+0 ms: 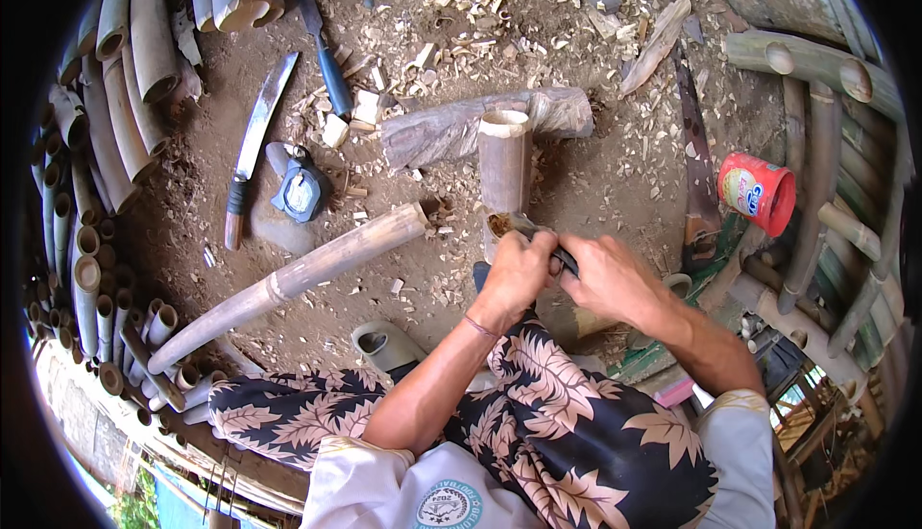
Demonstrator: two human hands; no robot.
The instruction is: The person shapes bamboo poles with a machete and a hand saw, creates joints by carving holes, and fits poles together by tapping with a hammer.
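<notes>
My left hand [523, 270] and my right hand [610, 277] are close together in front of my lap, both closed. Between them shows the dark handle [567, 261] of a tool, which my right hand grips. My left fingers wrap round the same tool nearer its front; much of it is hidden, so its kind is unclear. Just beyond my left hand is the brown, hollowed near end of a short bamboo tube [505, 169]. The tube's pale, cut far end rests against a rough wooden log [423, 133].
A long bamboo pole [298, 277] lies at left. Beyond it are a machete [257, 121], a blue-handled chisel [331, 73] and a tape measure [301, 191]. Bamboo is stacked at far left [125, 126] and right [821, 174]. A red can [757, 193] lies right; wood chips [480, 1] litter the ground.
</notes>
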